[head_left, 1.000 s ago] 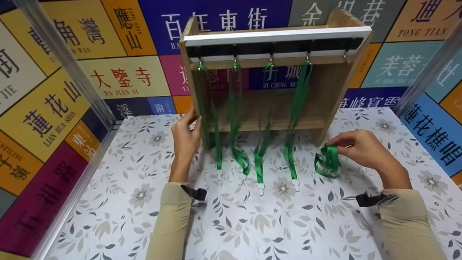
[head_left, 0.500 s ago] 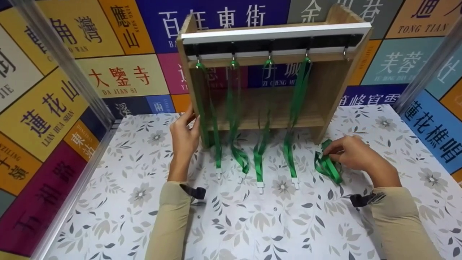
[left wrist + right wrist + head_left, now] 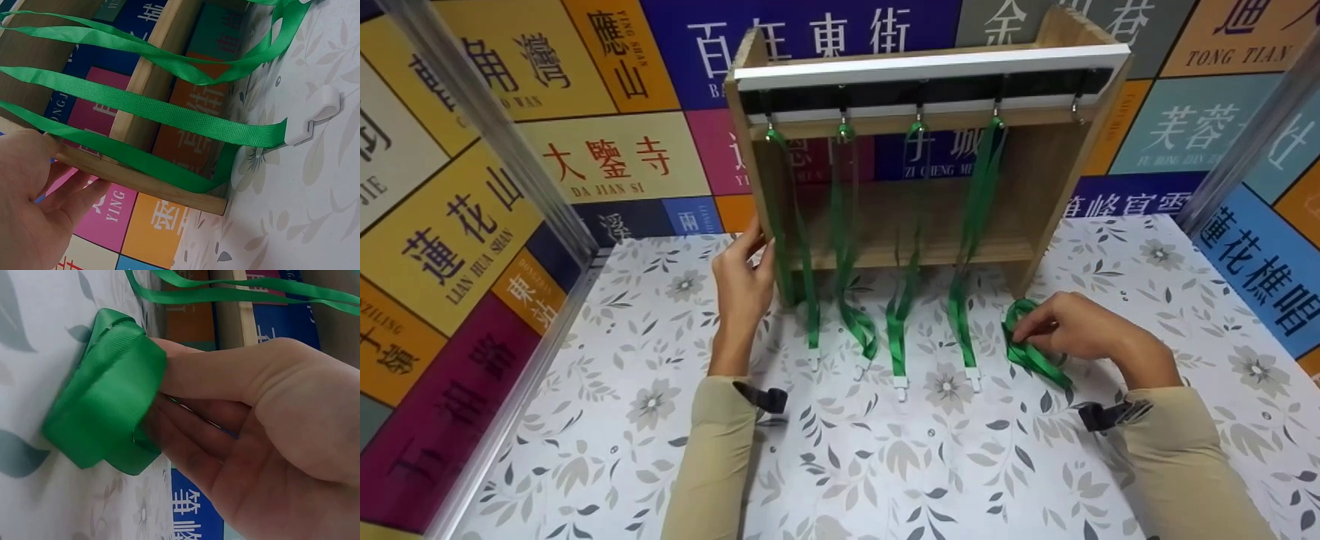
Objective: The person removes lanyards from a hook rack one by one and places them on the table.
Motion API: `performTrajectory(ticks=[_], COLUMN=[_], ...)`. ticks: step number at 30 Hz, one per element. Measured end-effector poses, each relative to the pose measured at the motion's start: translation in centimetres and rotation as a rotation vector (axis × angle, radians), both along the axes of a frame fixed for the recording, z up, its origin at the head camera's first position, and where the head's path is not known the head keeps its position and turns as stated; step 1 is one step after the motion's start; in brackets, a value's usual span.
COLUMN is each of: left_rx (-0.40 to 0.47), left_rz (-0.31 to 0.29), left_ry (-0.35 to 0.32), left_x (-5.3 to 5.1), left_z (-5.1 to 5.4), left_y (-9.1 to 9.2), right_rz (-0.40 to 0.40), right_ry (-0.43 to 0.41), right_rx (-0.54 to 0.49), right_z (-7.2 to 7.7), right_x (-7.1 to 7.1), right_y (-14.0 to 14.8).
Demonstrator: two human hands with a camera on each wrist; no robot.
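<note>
A wooden rack [image 3: 1039, 180] stands tilted at the back, with green lanyards [image 3: 979, 202] hanging from four of its hooks; the far-right hook [image 3: 1078, 112] holds nothing. The left hand [image 3: 741, 289] grips the rack's left side panel; the left wrist view shows that hand [image 3: 39, 197] at the panel's edge [image 3: 152, 183], its fingers partly hidden behind the wood. Beside the rack's right foot, the right hand [image 3: 1084, 330] pinches a bunched green lanyard [image 3: 1039, 364] at the tabletop. Close up, the folded green band [image 3: 107, 405] lies between thumb and fingers of the right hand [image 3: 247, 422].
White clips [image 3: 901, 386] at the lanyards' lower ends lie on the flower-patterned tabletop [image 3: 840, 457]. Behind stands a colourful wall with printed lettering [image 3: 615, 161]. Clear upright posts [image 3: 521, 142] are at the left and right.
The right hand has moved a little left and down with the bunched lanyard, whose loops now lie flatter. The left hand keeps its grip on the rack. The head view has shifted slightly.
</note>
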State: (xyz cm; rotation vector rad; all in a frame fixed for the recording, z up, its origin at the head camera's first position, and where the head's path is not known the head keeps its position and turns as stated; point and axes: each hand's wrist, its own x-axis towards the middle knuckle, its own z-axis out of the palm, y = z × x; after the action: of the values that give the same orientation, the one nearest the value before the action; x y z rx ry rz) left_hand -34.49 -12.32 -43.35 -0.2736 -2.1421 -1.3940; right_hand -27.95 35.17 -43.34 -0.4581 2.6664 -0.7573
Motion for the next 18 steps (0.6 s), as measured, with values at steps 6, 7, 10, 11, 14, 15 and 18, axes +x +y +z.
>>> performTrajectory(ticks=[6,7,10,11,14,15,18], left_rx=[0.001,0.004,0.012,0.015,0.018,0.016,0.009], left_rz=[0.002,0.0,-0.002,-0.001,0.006,0.01,0.016], left_ry=[-0.014,-0.015,-0.011,-0.009,0.002,0.004,0.003], left_x=[0.0,0.0,0.0,0.0,0.0,0.0,0.0], left_z=[0.1,0.1,0.0,-0.1,-0.1,-0.2,-0.2], left_y=[0.1,0.1,0.1,0.1,0.1,0.1,0.0], right_rz=[-0.015,-0.017,-0.043,-0.059,-0.127,-0.156,-0.245], right_ry=[0.032,0.056,0.129,0.152,0.224,0.254,0.36], right_rx=[-0.038,-0.047,-0.066,-0.072,-0.097,-0.111,-0.171], right_z=[0.7,0.9,1.6,1.9,2.7,2.9,3.6], right_x=[0.3,0.4,0.7,0.8,1.1,1.2,1.5], right_y=[-0.3,-0.4,-0.6,-0.8,-1.6,-1.9,-3.2])
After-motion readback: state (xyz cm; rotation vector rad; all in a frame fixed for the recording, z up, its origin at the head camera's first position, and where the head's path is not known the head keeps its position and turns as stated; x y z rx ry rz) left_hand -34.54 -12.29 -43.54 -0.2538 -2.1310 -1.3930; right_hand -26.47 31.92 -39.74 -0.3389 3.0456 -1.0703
